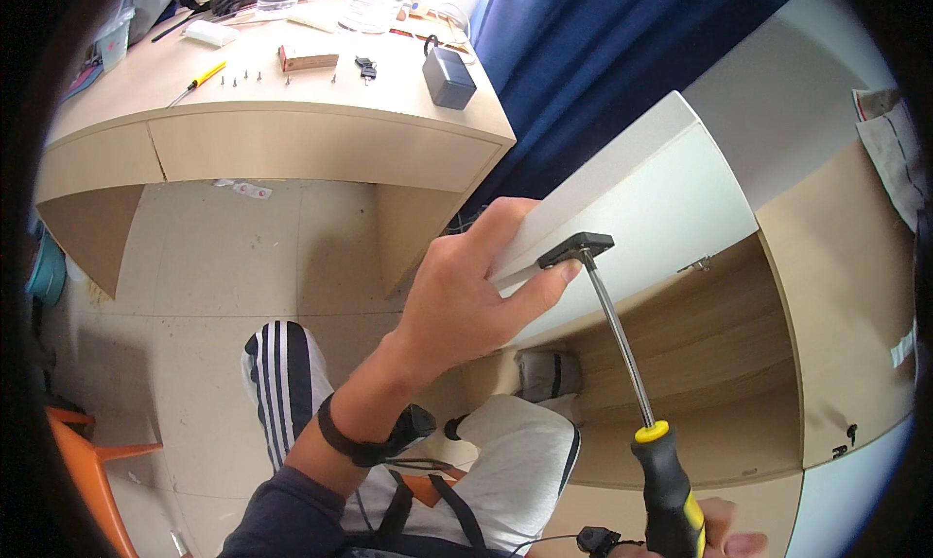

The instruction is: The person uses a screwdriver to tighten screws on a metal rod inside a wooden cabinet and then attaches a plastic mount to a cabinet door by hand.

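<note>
A white cabinet door (661,203) stands swung out, and my left hand (452,300) grips its edge with the fingers behind it. The thumb presses against a small black plastic fitting, which looks like a door handle (593,242). Closed round the black and yellow grip of a screwdriver (669,485) is my right hand (724,531), partly cut off by the lower edge. Its long metal shaft slants up to the black handle, where the tip meets it; any screw there is too small to make out.
Behind the door is an open wooden cabinet (709,364). A desk (321,145) at the far left carries a yellow screwdriver (202,80), several loose screws, a small box (308,59) and a dark case (449,79). A blue curtain (603,43) hangs beside it; an orange chair (92,470) stands lower left.
</note>
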{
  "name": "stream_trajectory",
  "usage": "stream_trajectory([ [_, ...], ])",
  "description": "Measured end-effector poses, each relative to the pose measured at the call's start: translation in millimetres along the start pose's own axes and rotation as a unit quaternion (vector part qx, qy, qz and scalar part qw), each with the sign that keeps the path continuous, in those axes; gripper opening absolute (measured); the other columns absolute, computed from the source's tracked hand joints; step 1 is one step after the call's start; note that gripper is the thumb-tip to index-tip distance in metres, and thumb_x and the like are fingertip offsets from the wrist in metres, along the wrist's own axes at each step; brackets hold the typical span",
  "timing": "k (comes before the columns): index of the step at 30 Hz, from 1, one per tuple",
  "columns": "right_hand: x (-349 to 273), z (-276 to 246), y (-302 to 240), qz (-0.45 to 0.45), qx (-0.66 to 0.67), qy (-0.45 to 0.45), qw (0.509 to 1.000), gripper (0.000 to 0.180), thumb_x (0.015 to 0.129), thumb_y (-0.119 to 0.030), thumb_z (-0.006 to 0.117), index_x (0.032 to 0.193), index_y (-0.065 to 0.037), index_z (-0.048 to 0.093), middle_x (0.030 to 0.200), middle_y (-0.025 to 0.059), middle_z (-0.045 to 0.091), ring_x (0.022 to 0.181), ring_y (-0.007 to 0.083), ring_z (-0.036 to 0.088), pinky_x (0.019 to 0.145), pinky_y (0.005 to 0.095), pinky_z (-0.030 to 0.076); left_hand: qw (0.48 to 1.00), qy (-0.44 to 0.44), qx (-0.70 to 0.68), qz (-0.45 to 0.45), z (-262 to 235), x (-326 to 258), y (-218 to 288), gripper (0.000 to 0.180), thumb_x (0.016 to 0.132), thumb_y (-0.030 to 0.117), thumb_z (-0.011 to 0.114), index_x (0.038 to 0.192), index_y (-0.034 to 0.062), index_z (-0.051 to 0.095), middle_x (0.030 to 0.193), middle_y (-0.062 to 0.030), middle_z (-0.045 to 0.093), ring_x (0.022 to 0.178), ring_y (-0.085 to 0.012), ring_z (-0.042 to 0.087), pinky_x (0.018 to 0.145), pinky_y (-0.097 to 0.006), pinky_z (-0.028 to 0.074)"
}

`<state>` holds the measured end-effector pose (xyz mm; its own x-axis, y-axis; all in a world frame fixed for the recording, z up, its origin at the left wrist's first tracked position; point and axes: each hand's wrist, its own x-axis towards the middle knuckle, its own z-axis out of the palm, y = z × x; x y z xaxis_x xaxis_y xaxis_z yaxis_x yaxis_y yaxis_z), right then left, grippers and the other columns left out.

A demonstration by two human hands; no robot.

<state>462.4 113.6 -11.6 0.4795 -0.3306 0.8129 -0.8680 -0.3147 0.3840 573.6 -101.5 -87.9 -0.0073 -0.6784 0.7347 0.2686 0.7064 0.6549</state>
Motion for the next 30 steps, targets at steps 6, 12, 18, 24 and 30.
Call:
stream_trajectory([
  [6,7.1,-11.9,-24.9,0.22,-0.002,-0.036,0.975,0.04,0.08,-0.03,0.063,0.105,-0.002,0.047,0.101,0.0162,0.051,0.066,0.025,0.053,0.059,0.0325,0.045,1.0,0.002,-0.019,0.0,-0.8,-0.1,0.1,0.032,0.078,0.017,0.069,0.104,0.0048,0.053,0.074,-0.0127,0.065,0.059,-0.0219,0.064,0.057,-0.029,0.049],
  [12,8.8,-11.1,-7.4,0.063,0.015,-0.031,0.997,0.025,0.083,-0.028,0.063,0.098,-0.012,0.052,0.099,0.0151,0.047,0.067,0.0211,0.049,0.057,0.0314,0.043,1.0,-0.003,-0.006,-0.007,-1.5,-0.5,3.2,0.032,0.079,0.016,0.068,0.104,0.0047,0.053,0.074,-0.0125,0.065,0.06,-0.0216,0.065,0.058,-0.029,0.049],
  [18,7.5,-14.3,-15.4,0.192,0.044,-0.064,0.978,0.019,0.086,-0.023,0.058,0.099,-0.01,0.054,0.092,0.0145,0.053,0.069,0.0217,0.054,0.056,0.0284,0.043,1.0,-0.005,-0.005,-0.013,-2.0,-0.1,3.1,0.031,0.079,0.017,0.068,0.103,0.005,0.053,0.074,-0.0129,0.065,0.06,-0.0211,0.065,0.057,-0.029,0.049],
  [24,6.7,6.7,-0.5,0.034,0.021,0.099,0.994,0.02,0.083,-0.02,0.056,0.1,-0.01,0.051,0.106,0.0179,0.041,0.078,0.022,0.048,0.058,0.0311,0.046,1.0,0.003,-0.01,0.012,2.3,0.5,2.3,0.031,0.079,0.018,0.069,0.102,0.0049,0.053,0.072,-0.0123,0.064,0.057,-0.0203,0.064,0.055,-0.028,0.048],
  [30,1.3,-4.0,-13.5,0.137,0.022,0.03,0.99,0.026,0.083,-0.024,0.057,0.105,-0.011,0.049,0.107,0.0177,0.042,0.083,0.0258,0.05,0.061,0.0323,0.048,1.0,-0.003,0.006,-0.029,-2.4,-0.2,2.8,0.031,0.078,0.018,0.069,0.101,0.0052,0.053,0.072,-0.012,0.064,0.057,-0.0208,0.064,0.056,-0.029,0.049],
])
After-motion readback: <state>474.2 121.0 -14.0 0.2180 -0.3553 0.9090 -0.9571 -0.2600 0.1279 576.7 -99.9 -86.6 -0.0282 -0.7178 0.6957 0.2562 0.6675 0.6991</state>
